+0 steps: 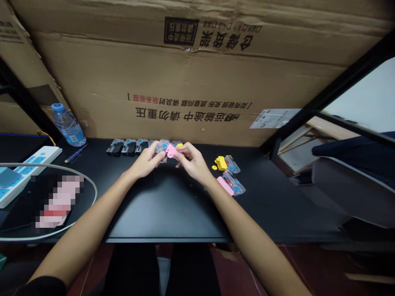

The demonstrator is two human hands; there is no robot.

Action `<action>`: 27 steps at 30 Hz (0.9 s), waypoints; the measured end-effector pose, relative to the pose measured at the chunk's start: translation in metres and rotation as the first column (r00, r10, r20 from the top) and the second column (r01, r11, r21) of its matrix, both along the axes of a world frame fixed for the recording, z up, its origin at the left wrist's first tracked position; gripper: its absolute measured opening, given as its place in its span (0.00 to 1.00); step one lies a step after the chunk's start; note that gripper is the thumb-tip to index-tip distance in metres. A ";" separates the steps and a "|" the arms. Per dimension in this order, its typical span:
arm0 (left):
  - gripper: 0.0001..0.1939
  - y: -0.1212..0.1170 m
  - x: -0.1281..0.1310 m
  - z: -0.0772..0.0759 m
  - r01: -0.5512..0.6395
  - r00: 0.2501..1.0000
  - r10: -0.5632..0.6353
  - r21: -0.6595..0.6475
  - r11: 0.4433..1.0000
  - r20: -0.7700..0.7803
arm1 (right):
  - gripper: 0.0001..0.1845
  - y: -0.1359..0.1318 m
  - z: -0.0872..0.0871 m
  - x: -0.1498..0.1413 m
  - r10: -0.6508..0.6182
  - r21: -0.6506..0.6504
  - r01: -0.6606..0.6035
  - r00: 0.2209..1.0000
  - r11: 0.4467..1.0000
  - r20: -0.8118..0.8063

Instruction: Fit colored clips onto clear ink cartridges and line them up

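Above the far part of the black table, my left hand [149, 160] is closed on a clear plastic casing [162, 145] with blue bits inside. My right hand [194, 163] pinches a small pink plastic part [171, 151] with a round knob-like shape. The pink part is up against the clear casing; whether they are joined I cannot tell. Behind the hands runs a row of clear-and-black plastic pieces [129, 147], partly hidden by my fingers. To the right lie a yellow part [221, 163] beside a clear casing [232, 164], a small yellow disc [214, 167] and a pink-and-clear piece [231, 183].
A large cardboard sheet [185, 78] stands along the back of the table [166, 213]. At left are a water bottle [69, 125], a pen [75, 153], a white power strip [46, 154] and a looped pale cable [96, 189]. A black metal post [274, 144] rises at right.
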State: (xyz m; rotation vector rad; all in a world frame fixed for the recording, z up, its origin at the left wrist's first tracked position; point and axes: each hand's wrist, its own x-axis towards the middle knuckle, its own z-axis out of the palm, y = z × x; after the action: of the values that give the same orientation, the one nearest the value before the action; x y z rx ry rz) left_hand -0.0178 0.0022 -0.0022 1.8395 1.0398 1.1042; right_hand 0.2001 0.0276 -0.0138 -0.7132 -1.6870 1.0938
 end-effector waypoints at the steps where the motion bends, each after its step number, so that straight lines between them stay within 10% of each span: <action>1: 0.21 0.000 0.000 0.000 0.005 1.000 -0.005 0.001 1.000 0.002 | 0.22 -0.001 0.000 -0.001 0.007 -0.016 -0.007 1.000 1.000 -0.002; 15: 0.23 0.000 0.000 0.001 0.004 0.999 -0.005 0.018 1.000 0.044 | 0.31 -0.002 0.007 0.008 0.151 0.002 -0.153 0.979 0.988 0.139; 27: 0.32 0.003 0.001 0.001 0.018 0.980 0.003 -0.102 0.995 0.198 | 0.29 -0.007 -0.001 0.002 -0.056 0.193 0.002 0.959 0.981 0.276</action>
State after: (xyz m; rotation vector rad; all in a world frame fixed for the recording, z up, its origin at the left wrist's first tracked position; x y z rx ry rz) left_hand -0.0170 0.0055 -0.0016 1.6147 0.9549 1.1803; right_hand 0.2022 0.0210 -0.0148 -0.7950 -1.9851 0.8237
